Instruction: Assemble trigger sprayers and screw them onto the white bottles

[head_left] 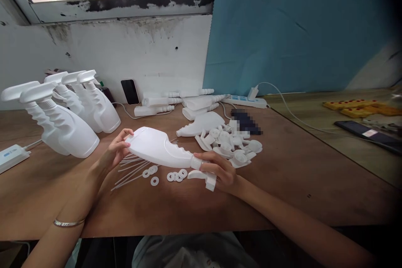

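Note:
A white spray bottle (pixel 153 146) lies sideways in the air above the table, its base to the left and its neck to the right. My left hand (pixel 117 150) grips the base end. Around the collar at the neck, my right hand (pixel 220 171) is closed on the trigger sprayer (pixel 201 175), whose head hangs below the fingers; the sprayer sits on the bottle's mouth. Under the bottle lie thin white tubes (pixel 132 176) and several white ring washers (pixel 154 181). Just beyond my right hand is a heap of loose trigger sprayer heads (pixel 238 150).
Several bottles with sprayers (pixel 72 130) stand upright at the left. Bottles without sprayers (pixel 201 102) lie at the back, near a leaning phone (pixel 130 91) and a power strip (pixel 245 101). A white cable crosses the right side towards a dark phone-like object (pixel 367 132).

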`<action>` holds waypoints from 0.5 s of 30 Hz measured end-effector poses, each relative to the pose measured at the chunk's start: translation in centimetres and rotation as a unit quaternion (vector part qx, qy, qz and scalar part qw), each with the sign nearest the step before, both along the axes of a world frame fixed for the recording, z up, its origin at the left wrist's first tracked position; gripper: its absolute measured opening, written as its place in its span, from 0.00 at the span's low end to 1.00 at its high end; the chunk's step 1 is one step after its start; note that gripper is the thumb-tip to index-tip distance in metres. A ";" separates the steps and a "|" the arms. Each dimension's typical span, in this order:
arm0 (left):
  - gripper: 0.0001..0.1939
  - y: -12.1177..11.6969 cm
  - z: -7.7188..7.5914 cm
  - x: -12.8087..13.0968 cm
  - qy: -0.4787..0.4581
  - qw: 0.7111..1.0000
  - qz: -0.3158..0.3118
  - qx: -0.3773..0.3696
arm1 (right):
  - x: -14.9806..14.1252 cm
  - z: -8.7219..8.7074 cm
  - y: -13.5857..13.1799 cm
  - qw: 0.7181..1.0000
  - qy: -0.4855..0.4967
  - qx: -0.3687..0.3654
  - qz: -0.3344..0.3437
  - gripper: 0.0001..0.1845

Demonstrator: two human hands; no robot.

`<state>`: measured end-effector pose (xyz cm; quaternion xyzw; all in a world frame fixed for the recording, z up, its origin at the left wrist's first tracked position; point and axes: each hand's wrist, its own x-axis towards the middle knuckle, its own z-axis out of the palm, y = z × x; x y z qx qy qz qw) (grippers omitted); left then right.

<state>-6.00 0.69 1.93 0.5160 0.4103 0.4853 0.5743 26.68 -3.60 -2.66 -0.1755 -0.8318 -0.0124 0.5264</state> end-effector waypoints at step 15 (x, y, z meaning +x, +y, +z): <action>0.31 0.1 -0.7 -0.2 -0.022 0.998 0.015 0.052 | -0.7 2.2 -1.3 0.921 0.154 -0.342 -0.104 0.15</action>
